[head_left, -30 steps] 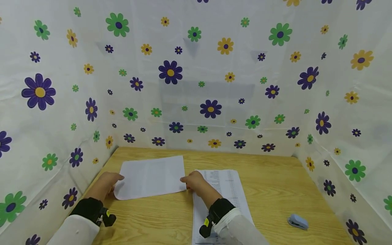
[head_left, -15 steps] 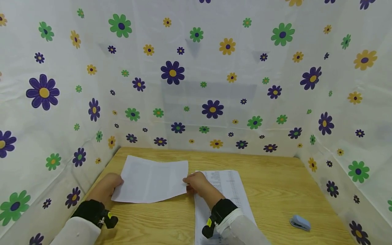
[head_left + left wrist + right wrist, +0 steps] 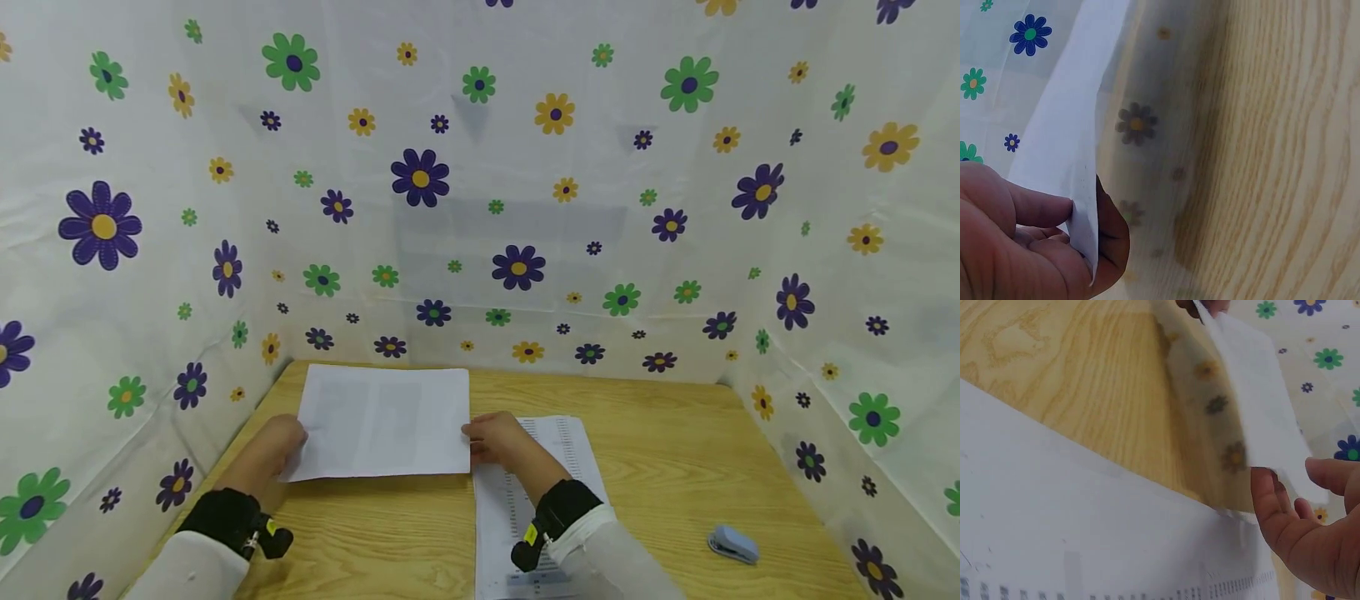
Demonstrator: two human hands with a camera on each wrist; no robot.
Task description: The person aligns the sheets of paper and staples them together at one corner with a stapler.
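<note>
White paper (image 3: 386, 421) is held up on its long edge above the left part of the table, faint print showing through it. At its left edge, my left hand (image 3: 276, 442) pinches it between thumb and fingers, as the left wrist view confirms. Around the right edge is my right hand (image 3: 504, 440), thumb on one side and fingers on the other; in the right wrist view this hold (image 3: 1310, 525) looks loose. Whether the paper is one sheet or several, I cannot tell. Printed sheets (image 3: 498, 533) lie under my right forearm, partly hidden by it.
A light blue stapler (image 3: 733, 544) lies at the right on the wooden table (image 3: 660, 467). Flower-patterned curtains (image 3: 517, 167) enclose the table at the back and both sides.
The paper has risen and stands more upright, its bowed shape now flat. Both hands have gone up slightly with it, the right one also a little to the right.
</note>
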